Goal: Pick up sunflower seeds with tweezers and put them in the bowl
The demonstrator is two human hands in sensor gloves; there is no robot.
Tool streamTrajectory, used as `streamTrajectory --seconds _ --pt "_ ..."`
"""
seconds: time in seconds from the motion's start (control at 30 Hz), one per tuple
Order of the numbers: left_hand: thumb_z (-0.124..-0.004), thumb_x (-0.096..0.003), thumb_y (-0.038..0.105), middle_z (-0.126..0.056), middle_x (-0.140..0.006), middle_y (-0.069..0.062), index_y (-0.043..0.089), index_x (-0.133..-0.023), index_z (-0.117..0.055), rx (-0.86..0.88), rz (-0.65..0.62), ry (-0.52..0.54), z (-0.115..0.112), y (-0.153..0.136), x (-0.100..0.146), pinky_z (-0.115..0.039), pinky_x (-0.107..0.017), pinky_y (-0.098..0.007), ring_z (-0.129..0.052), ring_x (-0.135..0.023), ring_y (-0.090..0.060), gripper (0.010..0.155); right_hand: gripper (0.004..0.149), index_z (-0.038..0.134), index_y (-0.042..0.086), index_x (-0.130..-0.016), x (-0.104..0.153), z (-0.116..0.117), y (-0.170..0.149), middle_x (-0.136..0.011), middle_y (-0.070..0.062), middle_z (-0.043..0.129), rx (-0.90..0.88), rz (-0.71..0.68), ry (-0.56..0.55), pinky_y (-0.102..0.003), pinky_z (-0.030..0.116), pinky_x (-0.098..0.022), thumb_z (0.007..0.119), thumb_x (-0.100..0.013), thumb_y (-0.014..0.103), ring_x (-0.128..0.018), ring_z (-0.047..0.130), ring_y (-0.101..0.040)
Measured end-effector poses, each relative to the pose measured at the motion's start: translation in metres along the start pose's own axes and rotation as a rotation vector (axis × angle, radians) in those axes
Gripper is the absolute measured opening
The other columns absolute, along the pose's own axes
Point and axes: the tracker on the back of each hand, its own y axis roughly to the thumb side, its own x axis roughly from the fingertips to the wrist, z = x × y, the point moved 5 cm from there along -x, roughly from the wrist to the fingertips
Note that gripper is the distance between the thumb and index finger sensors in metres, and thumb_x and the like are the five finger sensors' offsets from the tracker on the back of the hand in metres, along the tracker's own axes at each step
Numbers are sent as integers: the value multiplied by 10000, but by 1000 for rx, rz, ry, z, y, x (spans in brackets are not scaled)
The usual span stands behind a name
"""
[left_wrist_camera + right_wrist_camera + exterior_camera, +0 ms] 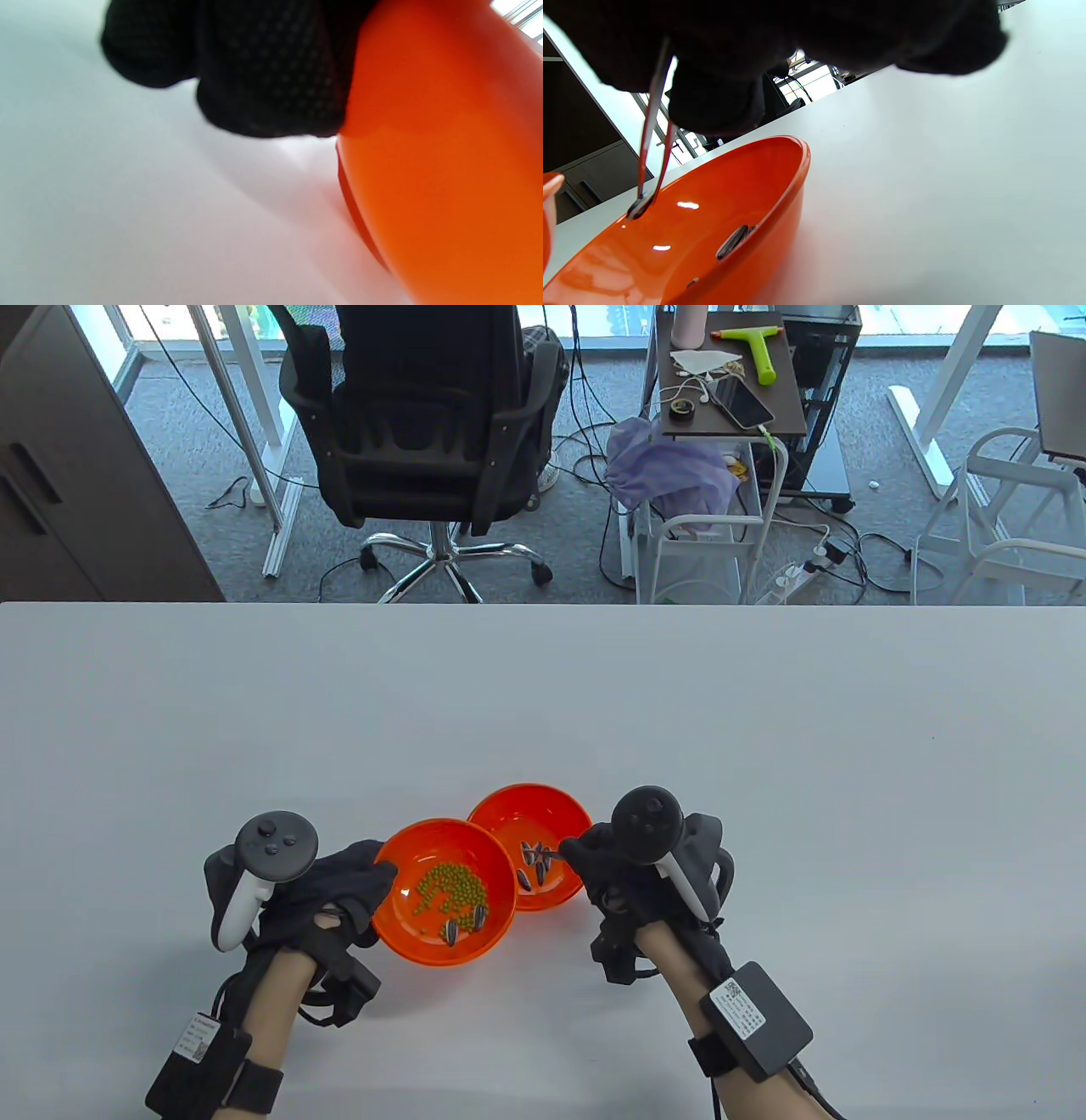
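Tweezers top hidden by glove

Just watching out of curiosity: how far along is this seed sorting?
Partly done. A few seeds already lie in the far bowl. The right hand holds tweezers over it with a seed at the tips; the left hand steadies the near bowl, where about two seeds remain among green peas.

Two bowls, the near one and the far one, are glossy orange; the near bowl holds small green peas and dark seeds striped grey; both gloves, left and right, are black mesh; the tweezers are silvery; the table is plain pale grey.
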Motion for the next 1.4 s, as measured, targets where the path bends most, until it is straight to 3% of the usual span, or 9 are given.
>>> streamTrajectory --seconds 0.53,1.03,1.4 --pt "-769 -473 417 -1048 -463 -53 181 -898 -837 0 -2 -1 0 0 0 -932 -316 -409 -1058 -192 -154 491 372 1094 245 -428 2 9 3 -182 163 950 160 -5 1 -353 896 -295 887 -305 528 -85 948 -115" --pt "-769 -472 417 -1048 -463 -55 178 -898 -838 -2 -2 0 0 0 0 -933 -314 -409 -1058 -192 -154 492 378 1092 244 -435 22 -27 34 -184 161 951 -36 -111 -45 -357 894 -295 883 -308 533 -86 947 -117" --pt "-769 -473 418 -1048 -463 -54 180 -897 -838 -2 -2 1 -1 0 0 -932 -314 -409 -1058 -192 -153 491 381 1092 244 -441 39 0 68 -189 160 953 46 -233 91 -361 893 -301 883 -311 535 -93 950 -118"
